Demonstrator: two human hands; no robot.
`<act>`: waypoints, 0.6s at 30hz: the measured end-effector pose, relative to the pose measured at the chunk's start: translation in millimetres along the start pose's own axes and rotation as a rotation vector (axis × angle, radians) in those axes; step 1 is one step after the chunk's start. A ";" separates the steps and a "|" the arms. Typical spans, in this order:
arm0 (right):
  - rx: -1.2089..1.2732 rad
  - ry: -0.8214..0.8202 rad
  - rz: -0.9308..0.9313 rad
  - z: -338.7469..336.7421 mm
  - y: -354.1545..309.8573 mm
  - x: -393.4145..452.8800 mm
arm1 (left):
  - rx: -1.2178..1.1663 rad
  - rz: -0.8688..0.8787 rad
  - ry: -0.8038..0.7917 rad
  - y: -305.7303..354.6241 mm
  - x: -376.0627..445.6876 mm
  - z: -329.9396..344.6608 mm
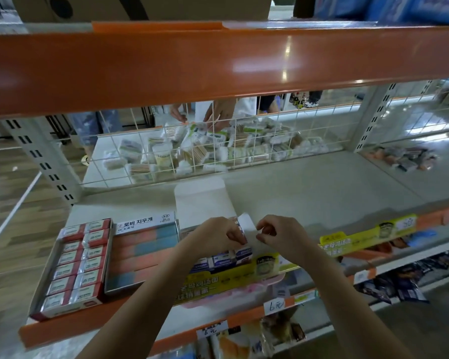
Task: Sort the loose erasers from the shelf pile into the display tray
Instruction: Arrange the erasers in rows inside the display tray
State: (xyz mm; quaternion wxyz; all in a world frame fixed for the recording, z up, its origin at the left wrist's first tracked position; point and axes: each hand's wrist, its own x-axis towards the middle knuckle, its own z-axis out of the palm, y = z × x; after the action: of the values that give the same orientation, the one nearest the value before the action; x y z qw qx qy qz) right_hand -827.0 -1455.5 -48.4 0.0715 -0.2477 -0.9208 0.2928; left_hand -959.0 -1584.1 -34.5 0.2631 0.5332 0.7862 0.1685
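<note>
Left hand (224, 235) and right hand (275, 233) both pinch one white eraser (248, 226), held just above the open display tray (205, 200) on the shelf (322, 187). Blue-labelled erasers (223, 260) lie in the tray's front row; red-sleeved box (75, 265) sits left

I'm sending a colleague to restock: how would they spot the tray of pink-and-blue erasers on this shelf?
Find the shelf under the orange beam. At its front left stand two open boxes side by side. The pink-and-blue eraser tray is the right one, with bare two-tone blocks and a Korean-lettered lid, unlike the red-and-white wrapped erasers beside it.
</note>
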 end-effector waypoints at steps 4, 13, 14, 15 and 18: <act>0.012 -0.001 0.013 1.5 1.4 -0.5 | 0.066 0.036 0.039 -0.2 1.0 4.0; -0.009 -0.027 0.036 -12.6 11.0 3.7 | 0.159 0.098 0.075 14.1 24.7 -6.9; -0.029 -0.020 0.034 -17.1 14.0 5.0 | 0.161 0.101 0.090 18.9 30.3 -8.9; -0.053 -0.007 0.036 -21.9 18.0 6.6 | 0.166 0.102 0.112 25.0 36.7 -10.5; -0.121 0.055 0.053 -40.1 35.6 13.4 | 0.217 0.133 0.181 49.4 63.1 -11.2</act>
State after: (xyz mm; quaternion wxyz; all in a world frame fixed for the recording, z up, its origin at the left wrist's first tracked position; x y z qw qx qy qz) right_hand -812.8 -1403.5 -36.2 0.0738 -0.2836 -0.9277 0.2314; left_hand -947.1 -1507.0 -13.3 0.1201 0.5921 0.7832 0.1468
